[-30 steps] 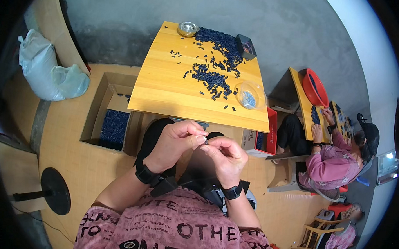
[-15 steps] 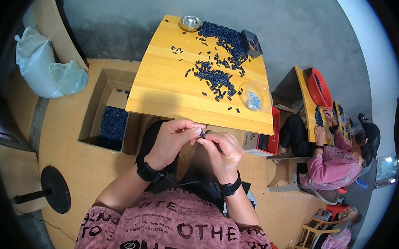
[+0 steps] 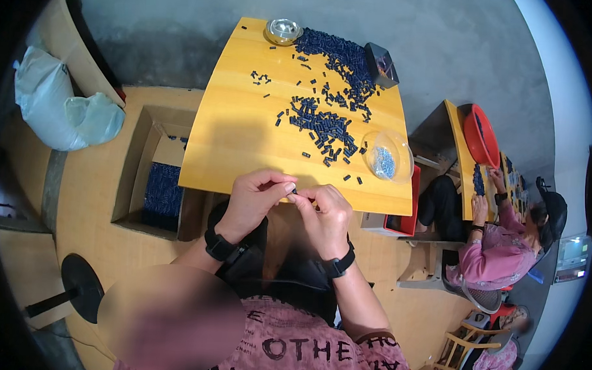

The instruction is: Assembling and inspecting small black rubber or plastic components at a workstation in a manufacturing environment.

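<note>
Both my hands meet at the near edge of a yellow wooden table (image 3: 233, 104). My left hand (image 3: 251, 200) pinches a small dark piece (image 3: 294, 191) between thumb and fingertips. From the other side, my right hand (image 3: 326, 215) has its thumb and fingers closed on the same piece. Fingertips hide most of it, so its exact form cannot be told. Beyond my hands lies a loose pile of small dark blue-black cylindrical pieces (image 3: 321, 127). A clear round bowl (image 3: 404, 172) with tiny light-blue parts stands near the right edge.
A larger heap of dark pieces (image 3: 333, 52) lies at the back, between a lidded round container (image 3: 283, 30) and a black box (image 3: 381, 65). Left of the table, a cardboard box (image 3: 128, 185) holds more pieces. At right a co-worker (image 3: 502, 257) sits by a red basin (image 3: 482, 136).
My hands, still pinching the small piece, now overlap the table's near edge instead of being just in front of it. The whole view has shifted slightly.
</note>
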`<act>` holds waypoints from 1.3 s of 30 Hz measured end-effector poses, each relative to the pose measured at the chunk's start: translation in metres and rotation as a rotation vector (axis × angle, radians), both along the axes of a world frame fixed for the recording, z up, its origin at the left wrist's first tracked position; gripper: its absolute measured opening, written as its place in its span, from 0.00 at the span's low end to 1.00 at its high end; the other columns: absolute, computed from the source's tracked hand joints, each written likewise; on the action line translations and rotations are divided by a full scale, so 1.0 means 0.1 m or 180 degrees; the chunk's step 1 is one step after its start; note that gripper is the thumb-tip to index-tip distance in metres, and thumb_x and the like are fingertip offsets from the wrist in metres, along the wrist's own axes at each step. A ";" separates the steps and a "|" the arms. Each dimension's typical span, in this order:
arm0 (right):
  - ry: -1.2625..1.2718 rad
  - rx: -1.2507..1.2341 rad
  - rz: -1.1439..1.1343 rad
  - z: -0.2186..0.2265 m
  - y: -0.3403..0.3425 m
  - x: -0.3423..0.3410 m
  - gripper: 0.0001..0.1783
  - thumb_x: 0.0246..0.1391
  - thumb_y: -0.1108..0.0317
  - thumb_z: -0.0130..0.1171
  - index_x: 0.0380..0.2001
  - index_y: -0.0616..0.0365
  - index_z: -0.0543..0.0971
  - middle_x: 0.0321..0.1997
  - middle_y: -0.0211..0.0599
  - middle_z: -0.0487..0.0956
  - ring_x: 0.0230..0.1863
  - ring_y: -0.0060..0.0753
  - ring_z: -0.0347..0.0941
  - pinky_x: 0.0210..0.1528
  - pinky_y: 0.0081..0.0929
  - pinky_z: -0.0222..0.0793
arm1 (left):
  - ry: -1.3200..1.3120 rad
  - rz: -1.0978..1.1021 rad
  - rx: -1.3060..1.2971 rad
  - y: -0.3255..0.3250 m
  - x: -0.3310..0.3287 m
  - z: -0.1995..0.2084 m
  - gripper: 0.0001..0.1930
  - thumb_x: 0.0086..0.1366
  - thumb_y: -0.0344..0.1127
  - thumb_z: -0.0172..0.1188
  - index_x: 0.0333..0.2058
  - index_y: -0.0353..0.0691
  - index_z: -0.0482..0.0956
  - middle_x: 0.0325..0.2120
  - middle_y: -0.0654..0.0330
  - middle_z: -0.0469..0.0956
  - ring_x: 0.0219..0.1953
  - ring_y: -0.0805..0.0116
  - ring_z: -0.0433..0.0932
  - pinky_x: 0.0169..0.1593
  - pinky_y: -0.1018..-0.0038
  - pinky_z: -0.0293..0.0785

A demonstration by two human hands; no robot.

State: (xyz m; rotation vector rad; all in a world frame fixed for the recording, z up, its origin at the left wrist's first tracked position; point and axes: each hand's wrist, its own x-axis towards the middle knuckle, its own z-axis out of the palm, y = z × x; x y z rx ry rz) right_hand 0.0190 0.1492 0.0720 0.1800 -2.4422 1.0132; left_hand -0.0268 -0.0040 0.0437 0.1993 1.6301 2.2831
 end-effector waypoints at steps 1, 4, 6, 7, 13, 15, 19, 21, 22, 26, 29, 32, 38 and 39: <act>0.0011 -0.0004 0.0010 -0.04 0.00 -0.09 0.07 0.44 0.74 0.70 0.23 0.62 0.80 0.22 0.41 0.77 0.26 0.43 0.74 0.29 0.34 0.69 | 0.0011 0.0010 -0.0004 0.01 -0.08 -0.06 0.06 0.63 0.25 0.62 0.38 0.33 0.83 0.27 0.65 0.79 0.28 0.82 0.73 0.32 0.84 0.69; -0.0324 -0.0365 -0.0054 -0.15 0.00 -0.35 0.07 0.44 0.73 0.69 0.23 0.62 0.79 0.23 0.42 0.77 0.26 0.44 0.74 0.30 0.35 0.69 | 0.0805 0.0322 -0.0299 0.07 -0.32 -0.21 0.08 0.61 0.23 0.63 0.40 0.32 0.81 0.31 0.65 0.80 0.33 0.78 0.77 0.39 0.81 0.74; -0.0513 -0.0370 -0.0119 -0.24 0.04 -0.51 0.08 0.44 0.72 0.69 0.22 0.61 0.79 0.23 0.41 0.78 0.27 0.45 0.74 0.31 0.35 0.70 | 0.0985 0.0398 -0.0607 0.11 -0.45 -0.23 0.09 0.60 0.22 0.63 0.40 0.33 0.80 0.32 0.64 0.81 0.37 0.77 0.79 0.42 0.80 0.75; -0.0501 -0.0376 -0.0113 -0.30 0.05 -0.58 0.08 0.44 0.72 0.69 0.22 0.61 0.79 0.23 0.41 0.78 0.27 0.45 0.74 0.31 0.35 0.70 | 0.0997 0.0403 -0.0613 0.13 -0.50 -0.24 0.09 0.60 0.22 0.63 0.40 0.33 0.80 0.32 0.64 0.81 0.37 0.77 0.79 0.42 0.80 0.75; -0.0447 0.0116 -0.0230 -0.47 0.09 -0.85 0.07 0.42 0.71 0.69 0.22 0.59 0.79 0.25 0.41 0.79 0.30 0.46 0.76 0.32 0.36 0.71 | 0.2093 0.0553 -0.1694 0.19 -0.74 -0.33 0.11 0.57 0.23 0.63 0.40 0.36 0.77 0.30 0.57 0.78 0.31 0.71 0.79 0.36 0.77 0.75; -0.0384 0.0330 -0.0212 -0.47 0.09 -0.87 0.07 0.42 0.72 0.69 0.23 0.60 0.79 0.25 0.42 0.79 0.30 0.46 0.77 0.33 0.37 0.72 | 0.2703 0.0548 -0.1948 0.20 -0.78 -0.31 0.14 0.56 0.23 0.63 0.42 0.38 0.75 0.30 0.53 0.76 0.31 0.59 0.78 0.36 0.70 0.75; -0.0528 0.0464 0.0038 -0.40 0.16 -0.91 0.06 0.42 0.75 0.68 0.24 0.60 0.79 0.25 0.42 0.79 0.29 0.46 0.77 0.31 0.36 0.72 | 0.2732 0.0386 -0.2115 0.25 -0.79 -0.31 0.16 0.56 0.24 0.62 0.44 0.38 0.73 0.31 0.50 0.76 0.34 0.51 0.77 0.38 0.63 0.75; -0.0770 0.0256 0.0153 -0.30 0.21 -0.91 0.06 0.42 0.75 0.68 0.24 0.61 0.80 0.25 0.44 0.80 0.28 0.48 0.77 0.31 0.36 0.72 | 0.2660 0.0235 -0.2332 0.26 -0.79 -0.31 0.16 0.57 0.24 0.61 0.45 0.36 0.71 0.32 0.49 0.76 0.36 0.49 0.77 0.40 0.61 0.74; -0.1022 0.0049 0.0252 -0.27 0.24 -0.90 0.05 0.43 0.75 0.68 0.25 0.61 0.81 0.25 0.45 0.80 0.26 0.49 0.77 0.30 0.36 0.72 | 0.2661 0.0255 -0.2333 0.26 -0.80 -0.31 0.16 0.57 0.24 0.61 0.45 0.36 0.71 0.32 0.49 0.76 0.36 0.49 0.77 0.40 0.61 0.74; -0.1831 -0.1126 0.0168 -0.25 0.22 -1.02 0.06 0.50 0.72 0.66 0.24 0.63 0.82 0.17 0.34 0.78 0.18 0.24 0.73 0.21 0.23 0.65 | 0.2652 0.0212 -0.2362 0.18 -0.79 -0.35 0.16 0.58 0.26 0.60 0.45 0.34 0.71 0.33 0.47 0.77 0.38 0.47 0.77 0.41 0.59 0.74; -0.2016 -0.0806 0.0211 -0.29 0.27 -1.05 0.09 0.49 0.67 0.69 0.24 0.62 0.82 0.15 0.29 0.77 0.17 0.16 0.70 0.19 0.18 0.63 | 0.2320 0.0050 -0.1656 0.18 -0.75 -0.37 0.11 0.62 0.29 0.55 0.43 0.34 0.72 0.34 0.46 0.77 0.39 0.48 0.78 0.43 0.60 0.74; -0.2286 -0.1288 0.0085 -0.38 0.44 -1.04 0.04 0.49 0.77 0.66 0.24 0.63 0.81 0.18 0.32 0.78 0.18 0.19 0.72 0.20 0.16 0.65 | 0.2468 0.0038 -0.1611 0.35 -0.78 -0.47 0.09 0.63 0.29 0.52 0.41 0.34 0.73 0.32 0.47 0.76 0.37 0.50 0.78 0.43 0.63 0.73; -0.2605 -0.1624 -0.0064 -0.30 0.25 -1.07 0.04 0.53 0.78 0.61 0.25 0.65 0.79 0.20 0.34 0.79 0.16 0.20 0.71 0.17 0.16 0.64 | 0.2628 0.0618 -0.1713 0.21 -0.69 -0.42 0.02 0.57 0.27 0.54 0.30 0.35 0.74 0.25 0.51 0.72 0.31 0.51 0.75 0.37 0.62 0.71; -0.2652 -0.1562 -0.0047 -0.30 0.22 -1.08 0.05 0.54 0.77 0.61 0.25 0.65 0.77 0.20 0.34 0.79 0.17 0.21 0.72 0.18 0.17 0.66 | 0.2443 0.0558 -0.1566 0.20 -0.69 -0.46 0.01 0.56 0.26 0.55 0.27 0.36 0.73 0.24 0.51 0.72 0.30 0.51 0.74 0.37 0.62 0.71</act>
